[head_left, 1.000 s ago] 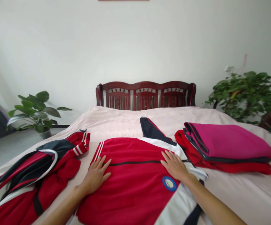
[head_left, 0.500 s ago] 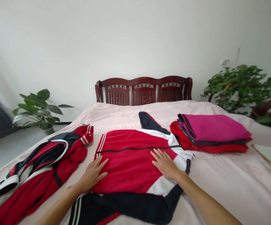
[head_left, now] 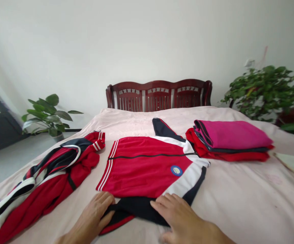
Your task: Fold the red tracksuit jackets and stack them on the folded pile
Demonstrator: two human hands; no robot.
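Head view: the left hand [head_left: 91, 218] and the right hand [head_left: 178, 217] are at the near end of a red jacket [head_left: 141, 169] that lies flat on a pink bed [head_left: 240, 203]. The jacket has white stripes, a long black zip [head_left: 149, 156] and a round badge [head_left: 176, 170]. Its black sleeve [head_left: 134, 207] is folded in at the bottom, and both hands are on this sleeve. The left fingers [head_left: 106, 203] are a little apart and lie over the edge of the sleeve. The right fingers [head_left: 162, 203] are spread out and press down on the black cloth. Neither hand is pinching anything. The other black sleeve [head_left: 162, 127] sticks out at the far end of the jacket, up the bed. Just left of the jacket is a messy red and black coat [head_left: 60, 166]. Just right of it is a folded pile, with a pink top [head_left: 232, 134] on red clothes [head_left: 228, 156]. Behind the bed is a dark red wooden headboard [head_left: 159, 96], with a small plant [head_left: 47, 115] on one side and a big plant [head_left: 263, 91] on the other
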